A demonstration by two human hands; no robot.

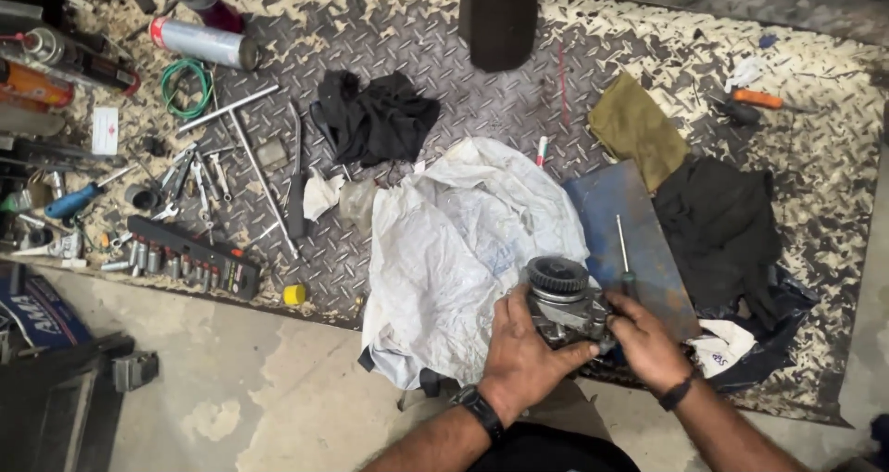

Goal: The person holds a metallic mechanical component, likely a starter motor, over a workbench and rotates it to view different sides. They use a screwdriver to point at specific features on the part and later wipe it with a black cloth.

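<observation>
A steel tread plate (556,74) covers the floor and carries everything. Near its front edge lies a crumpled white sack (444,250), with a blue metal sheet (620,222) just right of it and a black cloth (722,231) beyond that. An olive rag (639,129) sits behind the sheet, another black rag (375,115) behind the sack.

At the front edge, between sack and sheet, both hands close around a grey metal gear assembly (560,301). Its toothed wheel (557,276) faces up and away from the person, so its axis runs roughly upright, tilted slightly back. The left hand (523,352) wraps the body from the near-left side; the right hand (644,338) grips its right side, fingers curled onto the housing. Both are equally close.

Toward the left edge: a socket rail (194,254), loose spanners (190,180), a silver spray can (204,43) with a red band at the back-left corner, a green wire coil (185,88), a small white card (105,129) and a yellow cap (294,294) at the front edge.
</observation>
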